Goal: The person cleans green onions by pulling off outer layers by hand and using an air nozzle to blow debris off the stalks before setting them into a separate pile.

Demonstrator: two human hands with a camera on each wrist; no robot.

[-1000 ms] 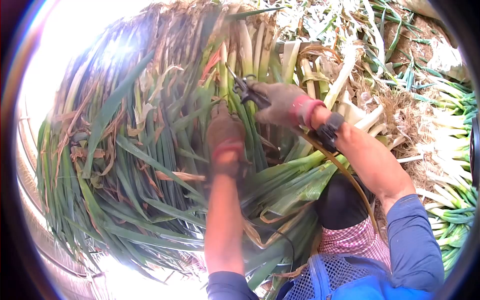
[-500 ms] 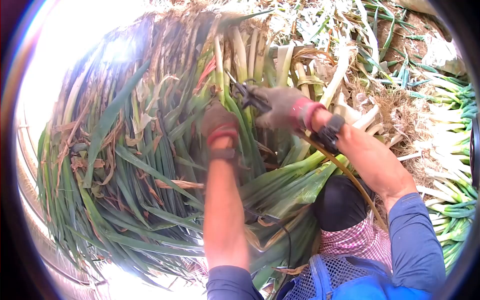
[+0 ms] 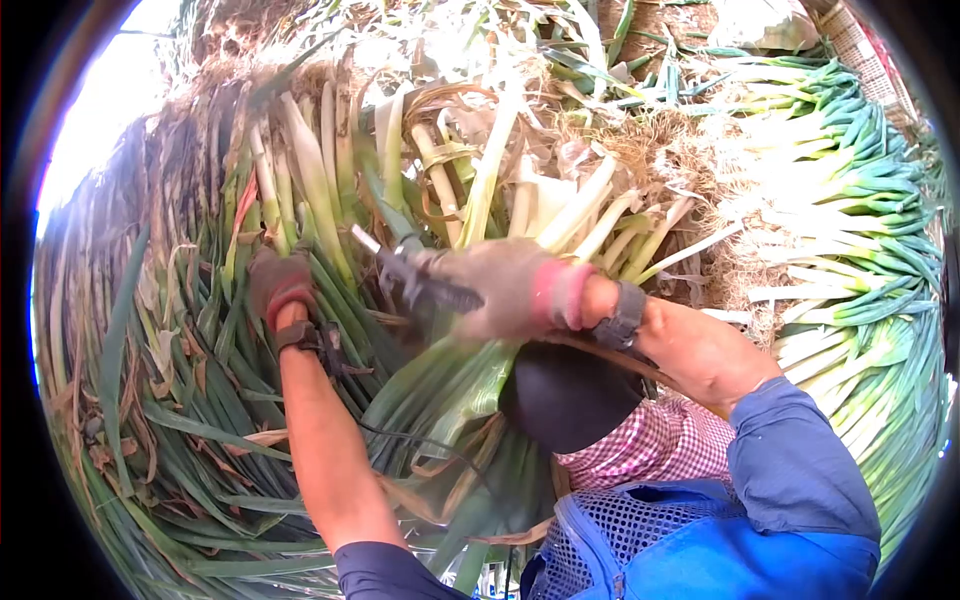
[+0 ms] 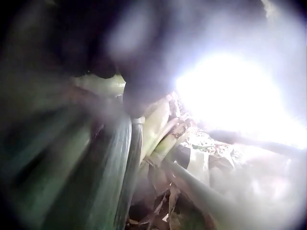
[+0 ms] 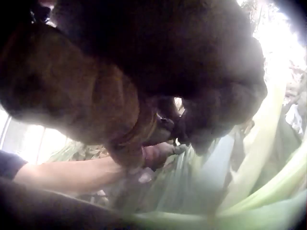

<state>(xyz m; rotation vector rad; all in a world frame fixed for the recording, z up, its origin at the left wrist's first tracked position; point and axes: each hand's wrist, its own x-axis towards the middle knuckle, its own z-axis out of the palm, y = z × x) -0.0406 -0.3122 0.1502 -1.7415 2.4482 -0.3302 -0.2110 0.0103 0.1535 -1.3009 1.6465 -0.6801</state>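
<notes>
In the head view the gloved left hand (image 3: 281,284) grips a green onion stalk (image 3: 266,190) in the big pile, its fingers curled round the stalk just below the white part. The left wrist view shows that hand as a dark shape (image 4: 144,62) above green leaves (image 4: 112,167). To its right, the gloved right hand (image 3: 505,288) is curled round a black tool (image 3: 425,285) with a thin metal nozzle and a hose; the nozzle points up and left towards the stalks. Dark and close, the right hand (image 5: 192,72) fills the upper right wrist view.
Trimmed-looking onions (image 3: 850,260) lie in a row along the right side. Dry roots and husks (image 3: 690,165) cover the ground between. The person's black knee (image 3: 565,395) is below the right hand, and a basket edge (image 3: 868,60) shows at the top right.
The head view has turned to the right, so the pile and both hands appear further left. The left hand still grips at the stalks and the right hand still holds the tool.
</notes>
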